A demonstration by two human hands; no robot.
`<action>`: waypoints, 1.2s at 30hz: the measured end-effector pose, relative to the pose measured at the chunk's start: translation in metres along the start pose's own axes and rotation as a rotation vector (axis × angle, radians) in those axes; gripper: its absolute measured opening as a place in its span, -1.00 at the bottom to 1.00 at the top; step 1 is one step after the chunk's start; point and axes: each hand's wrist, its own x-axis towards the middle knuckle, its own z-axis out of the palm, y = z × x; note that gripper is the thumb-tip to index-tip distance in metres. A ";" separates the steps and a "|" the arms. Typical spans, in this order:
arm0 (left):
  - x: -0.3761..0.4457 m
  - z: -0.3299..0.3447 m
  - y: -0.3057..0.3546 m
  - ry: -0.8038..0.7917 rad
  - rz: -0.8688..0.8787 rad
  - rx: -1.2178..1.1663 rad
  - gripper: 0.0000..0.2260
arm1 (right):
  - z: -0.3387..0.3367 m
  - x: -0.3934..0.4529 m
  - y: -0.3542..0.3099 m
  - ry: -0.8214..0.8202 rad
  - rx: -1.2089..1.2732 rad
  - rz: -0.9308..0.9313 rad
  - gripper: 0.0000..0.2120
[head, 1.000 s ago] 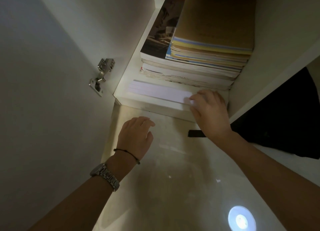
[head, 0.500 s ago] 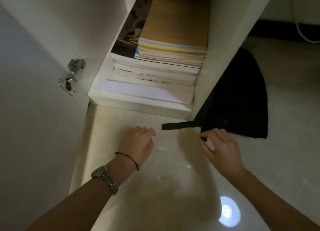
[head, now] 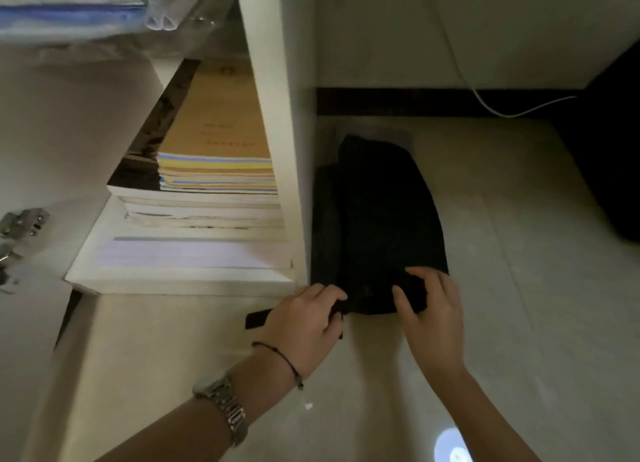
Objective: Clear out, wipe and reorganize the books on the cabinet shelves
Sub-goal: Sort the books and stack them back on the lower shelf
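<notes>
Hands had left the shelf: left hand [head: 304, 319] and right hand [head: 429, 309] now gripped the folded black cloth [head: 381, 219] on the floor beside the cabinet, likely for wiping, while stacked paperback books [head: 207, 181] remained shelved.

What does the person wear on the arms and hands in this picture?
The left arm carries a silver metal link watch and, nearer the left hand, a thin dark cord bracelet. The right hand and forearm are bare. No sleeves, gloves or rings show.
</notes>
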 end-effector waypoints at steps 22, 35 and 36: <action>0.060 0.044 0.016 -0.336 -0.346 -0.180 -0.39 | -0.014 0.042 0.035 -0.259 0.378 0.413 -0.41; 0.022 0.041 0.017 -0.183 -0.292 -0.225 -0.46 | -0.059 -0.039 0.068 -0.364 0.521 0.542 -0.36; 0.024 0.041 0.017 -0.170 -0.292 -0.226 -0.45 | -0.058 -0.040 0.070 -0.357 0.523 0.542 -0.35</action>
